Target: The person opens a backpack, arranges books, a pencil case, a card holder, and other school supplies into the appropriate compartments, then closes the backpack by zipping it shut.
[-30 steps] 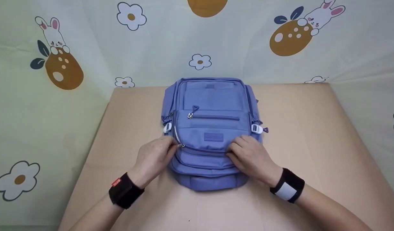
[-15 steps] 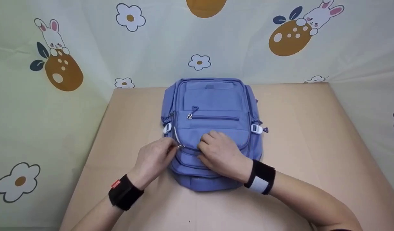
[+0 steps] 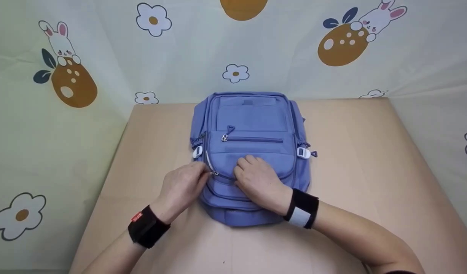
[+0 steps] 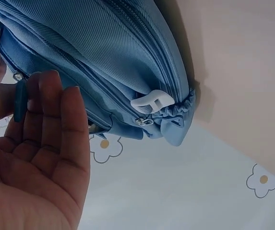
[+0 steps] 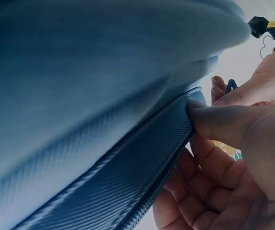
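A blue backpack [image 3: 252,118] lies front side up on the brown board. My left hand [image 3: 182,186] is at the left end of the curved zipper on its front pocket. Between thumb and fingers it pinches the blue zipper pull [image 4: 20,101], with the metal slider [image 4: 17,76] just beside. My right hand [image 3: 262,184] is to the right along the same zipper. In the right wrist view, its thumb [image 5: 214,120] presses the fabric edge [image 5: 175,127] of the pocket against the curled fingers. This hand covers the label patch in the head view.
The brown board [image 3: 351,152] spreads around the backpack. Behind and beside it hangs a pale cloth [image 3: 195,49] printed with flowers and rabbits. A second, straight zipper [image 3: 254,140] crosses the backpack higher up, and white buckles [image 3: 303,153] sit at its sides.
My right hand has moved left along the zipper, from the pocket's right side to near its middle, and then stayed there. The left hand keeps its place at the zipper pull.
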A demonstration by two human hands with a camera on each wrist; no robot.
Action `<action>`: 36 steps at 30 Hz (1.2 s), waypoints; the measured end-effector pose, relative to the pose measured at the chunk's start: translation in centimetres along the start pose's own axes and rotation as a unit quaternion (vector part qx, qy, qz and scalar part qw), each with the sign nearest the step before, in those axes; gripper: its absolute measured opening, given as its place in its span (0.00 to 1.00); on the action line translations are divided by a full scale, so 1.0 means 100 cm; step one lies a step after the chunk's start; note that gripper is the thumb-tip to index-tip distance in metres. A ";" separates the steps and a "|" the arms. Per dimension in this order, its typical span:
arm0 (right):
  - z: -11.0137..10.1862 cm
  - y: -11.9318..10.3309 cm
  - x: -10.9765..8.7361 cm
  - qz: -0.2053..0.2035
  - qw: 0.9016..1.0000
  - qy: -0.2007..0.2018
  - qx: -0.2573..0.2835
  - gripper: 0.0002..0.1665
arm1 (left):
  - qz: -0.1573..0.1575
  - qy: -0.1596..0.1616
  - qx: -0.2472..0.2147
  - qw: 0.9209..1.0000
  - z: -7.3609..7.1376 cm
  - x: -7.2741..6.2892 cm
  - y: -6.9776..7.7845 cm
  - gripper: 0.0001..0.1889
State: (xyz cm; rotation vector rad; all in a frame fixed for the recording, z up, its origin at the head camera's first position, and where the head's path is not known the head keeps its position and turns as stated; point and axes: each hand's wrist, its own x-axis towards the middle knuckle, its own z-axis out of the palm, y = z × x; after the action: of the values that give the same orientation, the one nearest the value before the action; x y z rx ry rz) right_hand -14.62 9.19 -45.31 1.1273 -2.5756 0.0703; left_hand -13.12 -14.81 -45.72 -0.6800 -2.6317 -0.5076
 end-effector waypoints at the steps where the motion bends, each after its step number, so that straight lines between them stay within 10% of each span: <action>1: 0.000 0.000 0.000 0.002 1.000 -0.001 0.003 0.15 | -0.002 0.004 0.005 1.000 0.000 0.001 -0.002 0.04; 23: -0.020 0.001 0.010 0.003 0.999 -0.022 0.046 0.15 | -0.038 0.027 0.025 0.999 0.003 0.023 -0.030 0.07; 36: -0.009 -0.020 0.049 -0.047 0.995 -0.031 -0.081 0.11 | -0.038 0.025 0.023 0.999 0.005 0.022 -0.030 0.06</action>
State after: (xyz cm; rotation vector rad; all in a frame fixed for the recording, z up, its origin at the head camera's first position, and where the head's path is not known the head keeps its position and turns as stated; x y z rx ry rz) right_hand -16.05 4.54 -43.07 1.2029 -2.5241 -0.1953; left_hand -16.63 -16.26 -45.90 -0.5487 -2.6216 -0.4762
